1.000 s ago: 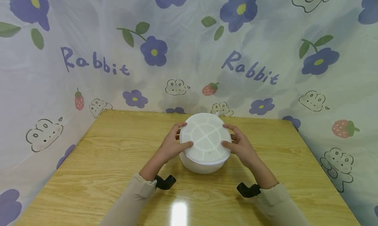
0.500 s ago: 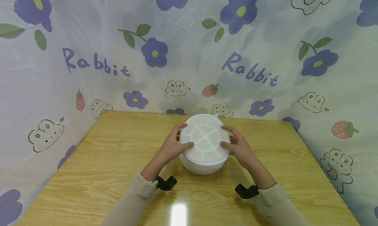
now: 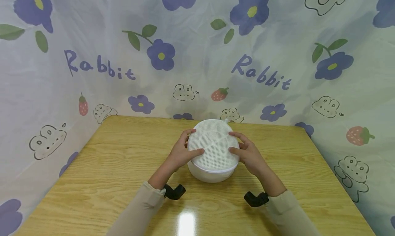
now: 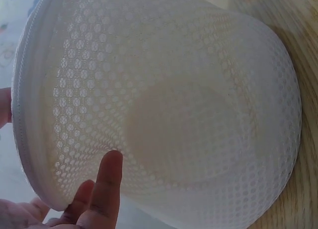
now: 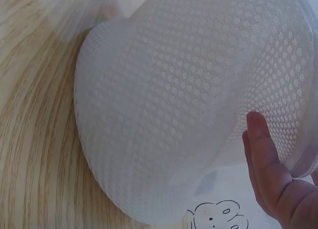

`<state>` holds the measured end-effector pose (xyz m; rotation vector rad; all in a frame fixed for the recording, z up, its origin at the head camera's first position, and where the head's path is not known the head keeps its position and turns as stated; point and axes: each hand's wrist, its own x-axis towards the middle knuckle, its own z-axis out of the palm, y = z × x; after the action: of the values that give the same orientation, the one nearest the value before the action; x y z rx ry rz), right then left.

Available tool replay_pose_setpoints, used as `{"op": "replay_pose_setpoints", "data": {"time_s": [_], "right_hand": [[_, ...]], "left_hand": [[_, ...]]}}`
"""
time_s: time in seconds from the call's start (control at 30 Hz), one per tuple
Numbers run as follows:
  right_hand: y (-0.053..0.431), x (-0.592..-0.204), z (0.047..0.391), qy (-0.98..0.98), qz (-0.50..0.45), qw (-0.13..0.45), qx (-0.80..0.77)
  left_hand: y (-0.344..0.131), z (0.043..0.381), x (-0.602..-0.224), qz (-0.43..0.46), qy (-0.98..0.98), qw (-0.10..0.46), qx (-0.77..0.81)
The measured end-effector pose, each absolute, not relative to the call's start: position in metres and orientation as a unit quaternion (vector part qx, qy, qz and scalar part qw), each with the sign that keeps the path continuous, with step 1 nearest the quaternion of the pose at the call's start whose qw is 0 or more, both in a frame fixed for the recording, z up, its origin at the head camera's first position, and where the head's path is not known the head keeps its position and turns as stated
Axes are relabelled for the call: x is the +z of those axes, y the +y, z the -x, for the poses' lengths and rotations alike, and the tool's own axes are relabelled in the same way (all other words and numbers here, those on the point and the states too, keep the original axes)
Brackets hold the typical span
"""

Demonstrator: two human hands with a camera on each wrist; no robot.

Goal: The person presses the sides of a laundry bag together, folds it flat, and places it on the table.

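Note:
A round white mesh laundry bag (image 3: 214,145) stands on the table between both hands, its flat lid facing up with a faint pattern of pale bands. My left hand (image 3: 181,151) grips its left side, thumb on top of the lid and fingers down the wall. On the opposite side my right hand (image 3: 248,154) holds it the same way. In the left wrist view, fingertips (image 4: 110,162) push a dent into the mesh wall below the zipped rim (image 4: 22,90). The right wrist view has fingers (image 5: 263,149) pressing the wall too. A rounded pale shape shows through the mesh.
The wooden table (image 3: 129,160) reaches back to a white fabric backdrop (image 3: 197,40) printed with purple flowers, rabbits and strawberries. A black wrist mount (image 3: 174,192) is on the left wrist and another black mount (image 3: 256,199) on the right.
My right hand has shifted slightly left, and the bag's lid looks a little narrower between the hands. The left hand stays nearly in place.

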<state>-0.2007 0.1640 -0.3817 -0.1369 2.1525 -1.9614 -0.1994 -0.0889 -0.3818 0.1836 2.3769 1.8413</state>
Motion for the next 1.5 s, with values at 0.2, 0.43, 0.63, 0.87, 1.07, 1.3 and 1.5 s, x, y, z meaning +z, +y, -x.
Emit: {"op": "replay_pose_setpoints", "data": {"time_s": [0.2,0.43,0.63,0.87,1.07,1.3,1.5], "right_hand": [[0.163,-0.383,0.203,0.725,0.045,0.123,-0.676],[0.162,-0.389,0.206,0.710,0.053,0.130,-0.690],[0.159,-0.391,0.206,0.700,0.049,0.132,-0.700],[0.155,-0.389,0.206,0.693,0.045,0.136,-0.707],[0.155,-0.392,0.209,0.689,0.052,0.141,-0.709],[0.154,-0.393,0.211,0.679,0.052,0.144,-0.718],[0.153,-0.393,0.213,0.672,0.059,0.147,-0.723]], "left_hand": [[-0.089,0.200,-0.385,-0.055,0.788,0.065,0.609],[-0.089,0.202,-0.386,-0.053,0.792,0.064,0.605],[-0.087,0.203,-0.388,-0.052,0.789,0.063,0.609],[-0.085,0.203,-0.388,-0.046,0.792,0.060,0.605],[-0.083,0.203,-0.389,-0.050,0.793,0.059,0.604],[-0.083,0.205,-0.393,-0.052,0.793,0.057,0.604],[-0.082,0.206,-0.393,-0.047,0.796,0.059,0.601]]}}
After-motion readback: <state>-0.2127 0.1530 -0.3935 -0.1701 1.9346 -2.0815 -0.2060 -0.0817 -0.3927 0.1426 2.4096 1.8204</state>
